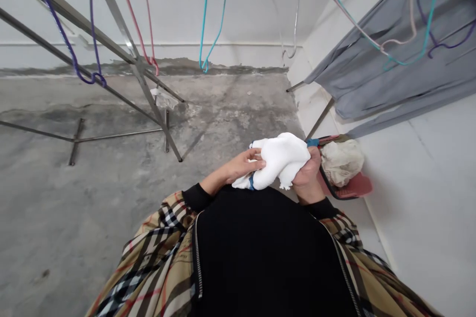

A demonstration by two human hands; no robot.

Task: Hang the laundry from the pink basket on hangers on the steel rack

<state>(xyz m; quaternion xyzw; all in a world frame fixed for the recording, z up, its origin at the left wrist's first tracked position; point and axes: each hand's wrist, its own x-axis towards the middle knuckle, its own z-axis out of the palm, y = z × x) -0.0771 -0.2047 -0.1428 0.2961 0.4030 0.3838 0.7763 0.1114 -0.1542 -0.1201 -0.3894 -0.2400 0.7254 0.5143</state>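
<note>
Both my hands hold a bunched white towel (279, 158) with a thin blue stripe, just in front of my chest. My left hand (243, 165) has its fingers pressed on the towel's left side. Gripping the right end from below is my right hand (308, 174), fingers curled into the cloth. My sleeves are plaid with black cuffs.
A red basket (353, 187) holding crumpled pale cloth (341, 161) stands on the floor by the white wall, right of my hands. A metal drying rack (141, 72) spans the left. Coloured wire hangers (208, 34) dangle overhead. A grey garment (401, 64) hangs upper right.
</note>
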